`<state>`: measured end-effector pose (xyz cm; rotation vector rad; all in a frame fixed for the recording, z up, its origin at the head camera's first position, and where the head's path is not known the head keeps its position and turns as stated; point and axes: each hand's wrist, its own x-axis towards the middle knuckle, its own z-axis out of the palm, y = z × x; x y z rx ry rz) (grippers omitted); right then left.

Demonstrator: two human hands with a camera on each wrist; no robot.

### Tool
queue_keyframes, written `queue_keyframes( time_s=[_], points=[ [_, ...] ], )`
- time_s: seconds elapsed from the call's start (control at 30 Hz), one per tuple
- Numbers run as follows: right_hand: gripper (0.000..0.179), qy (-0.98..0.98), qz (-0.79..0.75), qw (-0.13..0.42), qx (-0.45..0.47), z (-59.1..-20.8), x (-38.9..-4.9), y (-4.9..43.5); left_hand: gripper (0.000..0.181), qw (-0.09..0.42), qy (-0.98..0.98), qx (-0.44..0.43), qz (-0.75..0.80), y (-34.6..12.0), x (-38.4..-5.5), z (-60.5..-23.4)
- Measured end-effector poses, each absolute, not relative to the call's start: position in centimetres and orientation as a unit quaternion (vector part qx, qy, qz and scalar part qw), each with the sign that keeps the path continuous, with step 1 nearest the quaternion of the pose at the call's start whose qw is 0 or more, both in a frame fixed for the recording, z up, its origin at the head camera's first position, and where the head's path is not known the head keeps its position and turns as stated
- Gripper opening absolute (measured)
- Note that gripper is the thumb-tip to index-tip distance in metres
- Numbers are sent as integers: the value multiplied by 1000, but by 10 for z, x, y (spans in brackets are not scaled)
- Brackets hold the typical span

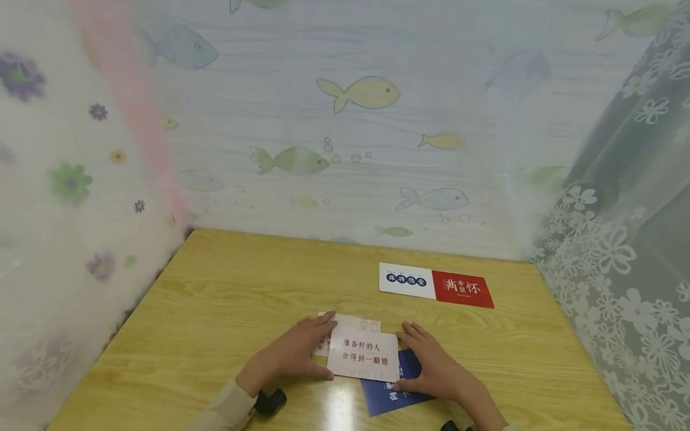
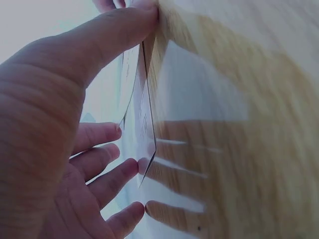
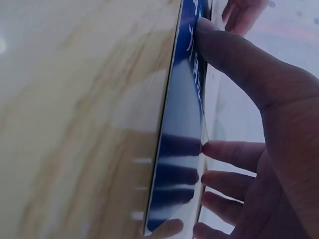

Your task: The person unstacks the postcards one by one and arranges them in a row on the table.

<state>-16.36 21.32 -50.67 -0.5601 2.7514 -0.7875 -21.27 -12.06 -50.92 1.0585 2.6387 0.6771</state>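
Observation:
A pale card (image 1: pixel 363 368) with red characters lies on top of another pale card (image 1: pixel 345 320) and a blue card (image 1: pixel 383 401). My left hand (image 1: pixel 293 350) is at the left side of the pale cards, thumb and fingers spread apart. In the left wrist view, its fingertips (image 2: pixel 130 167) come right to the card edges and its thumb is down close to the tabletop. My right hand (image 1: pixel 433 362) stands at the right side, fingers spread. Its thumb (image 3: pixel 207 30) reaches over the blue card at the top card's lower right corner.
Farther back on the wooden table (image 1: pixel 242 269) lie a white card (image 1: pixel 404 290) and a red card (image 1: pixel 463 299), side by side. A fish-patterned curtain (image 1: pixel 366 179) rises behind the table, and a lace curtain (image 1: pixel 620 287) hangs at the right.

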Motion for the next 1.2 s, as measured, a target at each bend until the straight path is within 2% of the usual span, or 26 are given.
queue_keyframes(
  time_s=[0.5, 0.83, 1.0, 1.2],
  points=[
    [100, 940, -262, 93, -200, -510, -175, 207, 104, 95, 891, 354, 269, -131, -215, -508],
    [100, 953, -197, 12, -228, -509, -180, 205, 106, 35, 893, 372, 250, -136, -218, -511],
    [100, 953, -196, -4, -231, -508, -183, 203, 105, 3, 892, 381, 243, -140, -219, -509],
    [101, 952, -193, -20, -237, -507, -187, 200, 105, -3, 893, 379, 243, -144, -220, -510]
  ],
)
